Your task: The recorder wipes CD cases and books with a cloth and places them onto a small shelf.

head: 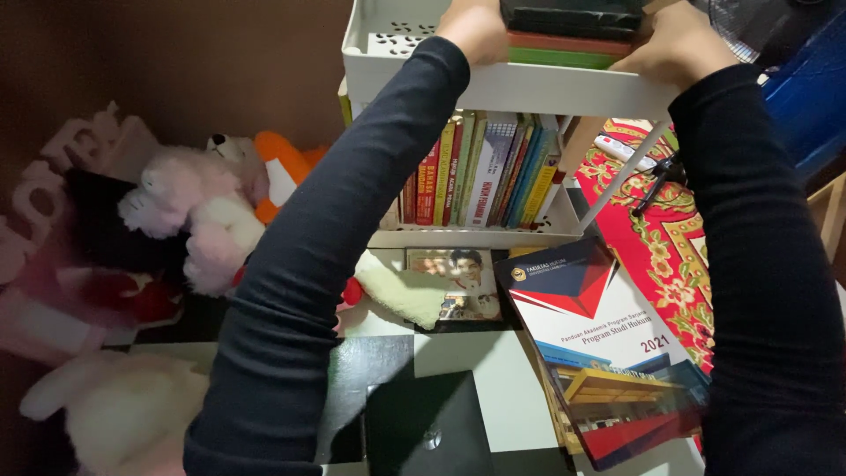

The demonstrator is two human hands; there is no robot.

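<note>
Head view: book stack (564, 35) between both hands' fingers (656, 55).

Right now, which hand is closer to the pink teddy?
Left. The left hand grips the book stack on the white cart, above the pink teddy; the right hand is farther across.

Two arms in dark sleeves reach up to the top of a white cart (529, 88). At 12 o'clock, the left hand (476, 26) and the right hand (674, 44) are on the two sides of a stack of books (568, 31) lying flat in the top tray. The top book is dark, with a red one and a green one under it. Just below, a row of books (480, 172) stands upright on the next shelf. At 5 o'clock, a big booklet (608, 353) lies on the floor. At 9 o'clock sit soft toys (198, 211), pink and white. At 3 o'clock lies a red patterned rug (661, 247).
</note>
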